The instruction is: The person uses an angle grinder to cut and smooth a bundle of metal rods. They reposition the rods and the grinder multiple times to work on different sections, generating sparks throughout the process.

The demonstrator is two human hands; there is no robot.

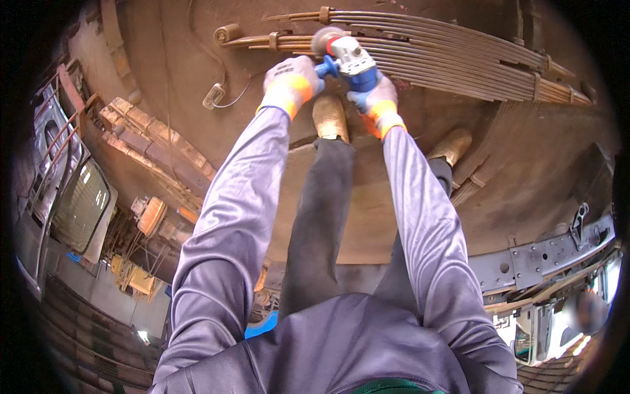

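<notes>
Both my gloved hands are on an angle grinder (356, 62) with a blue body and silver head. My left hand (289, 80) closes round its blue side handle (326, 67). Around the rear of the blue body wraps my right hand (378, 96). The round grinding disc (326, 41) is at the front, over or against the leaf springs; whether it touches them I cannot tell. Two rusty leaf spring packs (420, 58) lie side by side on the ground, running off to the right. One has a rolled eye (228, 34) at its left end.
A cable with a pale socket box (214, 96) lies left of my hands. Rusty metal blocks (154, 141) are stacked at the left. My boots (330, 118) stand just below the grinder. More spring leaves (493, 148) lie at the right, near a drilled grey steel beam (545, 259).
</notes>
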